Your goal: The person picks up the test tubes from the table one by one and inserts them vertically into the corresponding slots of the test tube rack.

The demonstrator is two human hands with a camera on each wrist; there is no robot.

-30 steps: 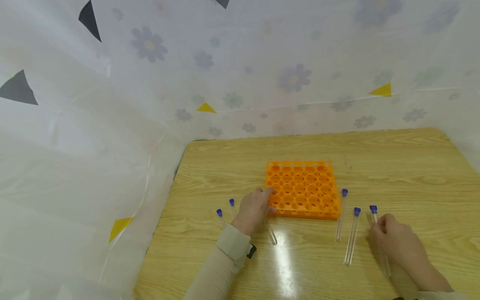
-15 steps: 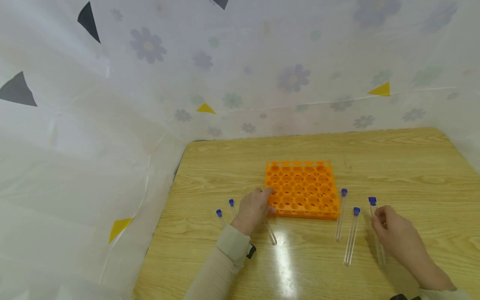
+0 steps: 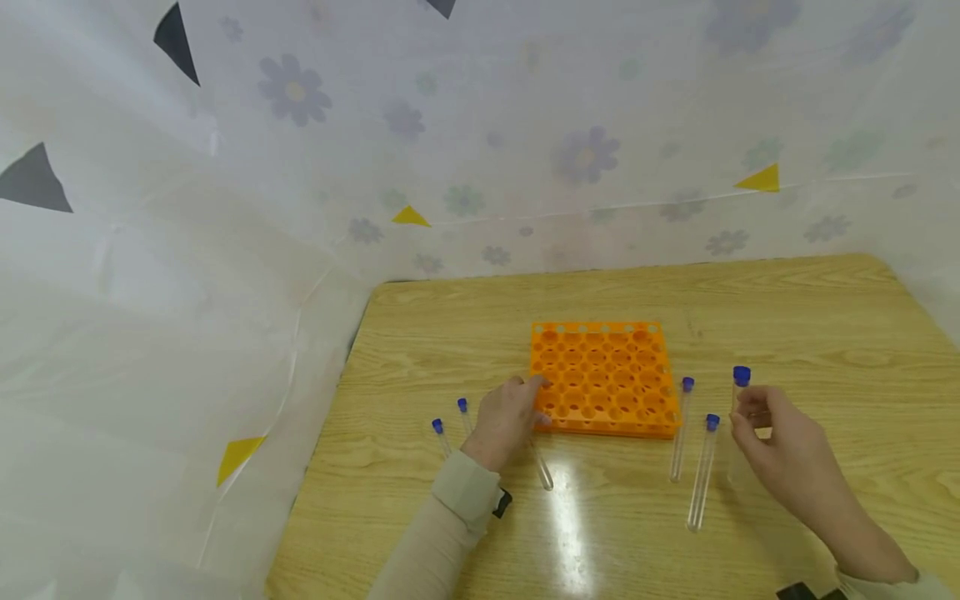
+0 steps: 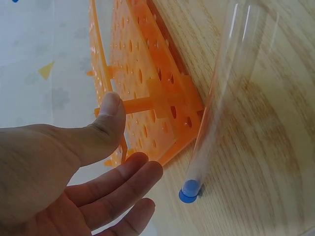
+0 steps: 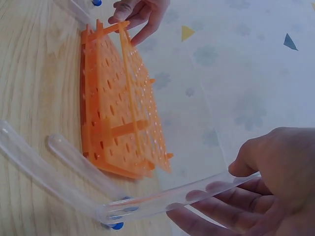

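Observation:
An orange test tube rack (image 3: 600, 375), with rows of round holes and no tubes in them, stands on the wooden table. My left hand (image 3: 507, 421) pinches its front left corner, thumb on the top plate's edge in the left wrist view. My right hand (image 3: 787, 454) holds a clear test tube (image 5: 182, 199) between thumb and fingers, right of the rack. That tube is roughly upright, its blue cap (image 3: 741, 376) above the fingers. Two capped tubes lie between rack and right hand: a nearer test tube (image 3: 702, 487) and a farther test tube (image 3: 678, 450).
Left of the rack lie more blue-capped tubes: one test tube (image 3: 439, 432), another test tube (image 3: 465, 410), both partly behind my left arm, and a third test tube (image 3: 543, 468) whose upper part the hand hides. A pale flowered curtain (image 3: 480, 167) hangs behind the table (image 3: 750, 308).
My right hand has lifted the test tube off the table, moving it away from me and slightly left while tilting it upright. My left hand stays on the rack.

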